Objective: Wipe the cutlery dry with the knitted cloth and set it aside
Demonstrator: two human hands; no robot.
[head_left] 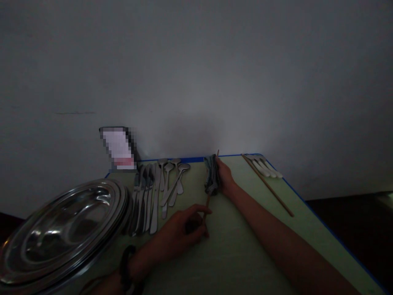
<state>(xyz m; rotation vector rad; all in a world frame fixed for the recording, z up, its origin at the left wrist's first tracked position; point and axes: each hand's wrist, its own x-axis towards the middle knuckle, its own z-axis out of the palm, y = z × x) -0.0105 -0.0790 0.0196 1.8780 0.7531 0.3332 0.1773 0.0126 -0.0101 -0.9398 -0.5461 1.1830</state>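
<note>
— At the far edge of the pale green table, what has the right hand got?
— Its fingers are curled shut around a dark folded cloth. The cloth is wrapped round a thin brown wooden stick, whose tip pokes out beyond it by the blue edge.
— And the left hand?
— Nearer the table's middle, pinching the stick's near end between thumb and fingertips, closed tight on it.
— How would that stick handle?
— Light and stiff, I'd judge, but slender enough to snap if bent. It looks smooth too, so it is best held close to an end. The cloth looks soft and limp.
— What lies around?
— Steel spoons and knives lie in a row just left of the stick, with stacked round steel plates at the near left corner. A second wooden stick and white spoons lie toward the far right corner.
</note>
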